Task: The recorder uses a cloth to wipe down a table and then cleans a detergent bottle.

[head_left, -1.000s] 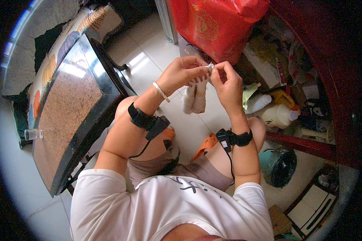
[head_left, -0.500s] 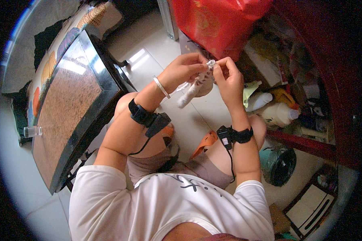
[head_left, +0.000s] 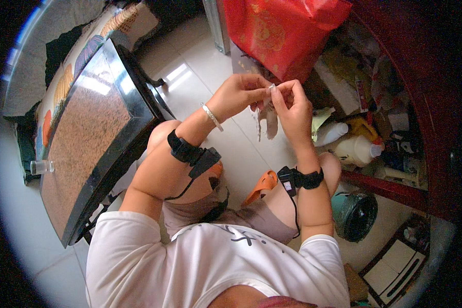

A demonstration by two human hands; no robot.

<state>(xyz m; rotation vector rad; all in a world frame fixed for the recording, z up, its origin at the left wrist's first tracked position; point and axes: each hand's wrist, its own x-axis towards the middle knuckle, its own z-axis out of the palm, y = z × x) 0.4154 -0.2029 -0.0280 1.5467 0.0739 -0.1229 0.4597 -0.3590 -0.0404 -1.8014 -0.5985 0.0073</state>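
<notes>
At the far left, a small clear glass cup (head_left: 41, 167) stands at the edge of a table with a speckled brown top and glossy black border (head_left: 87, 138); its contents are hard to make out. Behind the table, a multicoloured patterned fabric (head_left: 62, 84) is partly covered by it and fades into the dark rim of the view.

The left hand (head_left: 237, 97), below a silvery bracelet (head_left: 212, 117), has thumb and fingers brought together on the top end of a limp, pale grey-white cloth item (head_left: 271, 123). This hangs in the air between the two hands, above the tiled floor (head_left: 238, 141); its upper part is hidden by the fingers, and its lower end is too blurred for its shape to be told. Below it, an orange slipper (head_left: 262, 186) shows only in part, the person's leg covering the rest.

A glossy red bag with a gold print (head_left: 282, 36) is cut off by the upper edge. The right hand (head_left: 296, 108) pinches the same top end between thumb and fingers, nearly meeting the left; whether the fingertips touch cannot be told.

Farther right, a cream plastic jug (head_left: 355, 150) lies among dim, jumbled things in a dark red cabinet (head_left: 385, 186), many of them unrecognisable in shadow. Below stands a teal bin with a dark liner (head_left: 355, 213), its inside too dark to read.
</notes>
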